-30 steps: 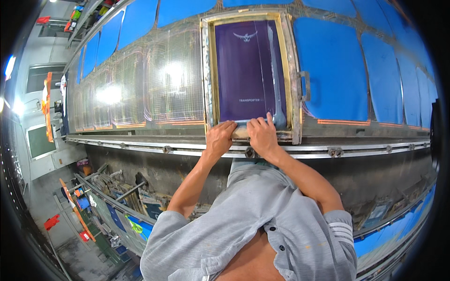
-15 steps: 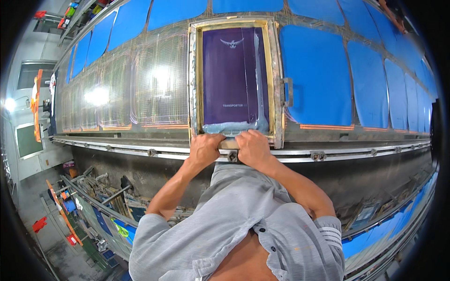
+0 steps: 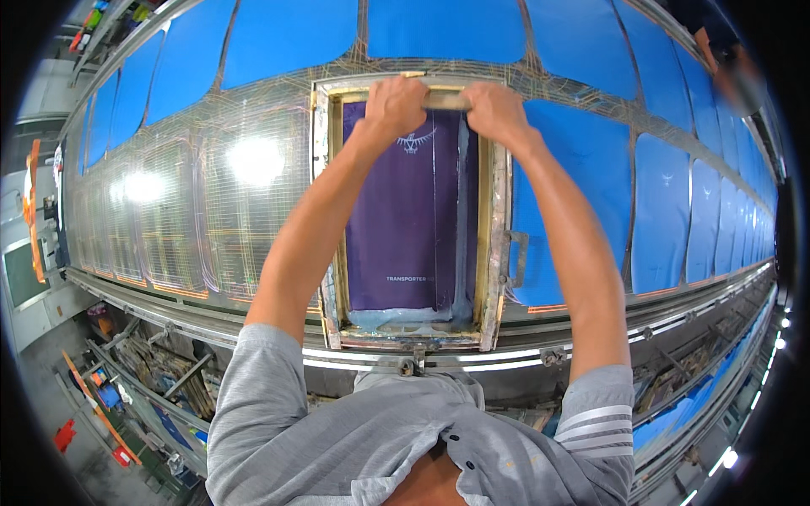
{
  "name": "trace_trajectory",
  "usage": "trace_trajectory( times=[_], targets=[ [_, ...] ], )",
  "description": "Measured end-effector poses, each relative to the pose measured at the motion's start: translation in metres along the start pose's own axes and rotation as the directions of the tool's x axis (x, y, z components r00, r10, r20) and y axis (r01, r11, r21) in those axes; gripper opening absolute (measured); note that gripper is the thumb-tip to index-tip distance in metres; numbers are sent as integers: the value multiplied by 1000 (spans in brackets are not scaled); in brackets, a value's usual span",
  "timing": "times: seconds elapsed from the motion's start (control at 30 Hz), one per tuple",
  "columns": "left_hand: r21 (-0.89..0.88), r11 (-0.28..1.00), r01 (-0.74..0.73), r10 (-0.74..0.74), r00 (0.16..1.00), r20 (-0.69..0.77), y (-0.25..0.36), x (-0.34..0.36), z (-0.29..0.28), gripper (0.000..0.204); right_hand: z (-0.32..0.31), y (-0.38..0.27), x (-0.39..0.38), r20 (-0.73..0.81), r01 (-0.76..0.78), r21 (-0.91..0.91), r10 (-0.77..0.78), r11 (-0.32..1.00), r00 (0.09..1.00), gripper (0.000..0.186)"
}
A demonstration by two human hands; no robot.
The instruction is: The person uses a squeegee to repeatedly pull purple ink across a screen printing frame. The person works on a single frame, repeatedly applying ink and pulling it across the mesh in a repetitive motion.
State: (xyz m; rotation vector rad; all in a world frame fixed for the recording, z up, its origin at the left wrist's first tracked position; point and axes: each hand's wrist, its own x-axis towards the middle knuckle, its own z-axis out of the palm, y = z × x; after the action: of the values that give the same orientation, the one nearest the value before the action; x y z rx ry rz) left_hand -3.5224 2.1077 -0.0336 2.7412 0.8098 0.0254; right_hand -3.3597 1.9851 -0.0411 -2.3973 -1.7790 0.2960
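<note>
A screen printing frame (image 3: 499, 211) with purple mesh (image 3: 392, 228) lies on the long table. White artwork shows in the mesh. At its far end both hands hold a squeegee (image 3: 447, 99), whose pale wooden bar shows between them; its blade is hidden. My left hand (image 3: 396, 105) is closed around the left part of the bar. My right hand (image 3: 496, 110) grips the right part, near the frame's far right corner. Greyish ink (image 3: 396, 318) lies along the mesh's near edge and in a strip up its right side. A metal handle (image 3: 516, 257) sticks out from the frame's right side.
Blue sheets (image 3: 574, 202) lie in rows to the right and along the far side. Bare, shiny table surface (image 3: 253, 202) stretches left. A metal rail (image 3: 481, 358) runs along the near edge. At the upper right, part of another person (image 3: 738, 84) shows, blurred.
Both hands have moved with the squeegee from the frame's near end to its far end, arms now stretched out. The view has shifted, so the frame appears lower.
</note>
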Motion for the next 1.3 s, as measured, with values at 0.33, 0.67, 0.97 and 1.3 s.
trace_trajectory(
  times=[0.33,0.67,0.97,1.3],
  targets=[
    [-19,998,-55,55,997,-45,-2,-20,17,15,-1,-6,-11,200,38,45,-47,998,979,27],
    [-258,965,45,-28,997,72,83,-276,45,4,30,-92,-254,149,229,126,-246,965,958,9],
    [-179,976,-122,105,989,-103,131,-408,60,43,56,-152,-396,-141,150,121,-132,981,981,28],
    [-214,976,-38,48,998,41,131,-406,-6,41,-1,-171,-382,-2,138,245,-142,960,990,27]
  ],
)
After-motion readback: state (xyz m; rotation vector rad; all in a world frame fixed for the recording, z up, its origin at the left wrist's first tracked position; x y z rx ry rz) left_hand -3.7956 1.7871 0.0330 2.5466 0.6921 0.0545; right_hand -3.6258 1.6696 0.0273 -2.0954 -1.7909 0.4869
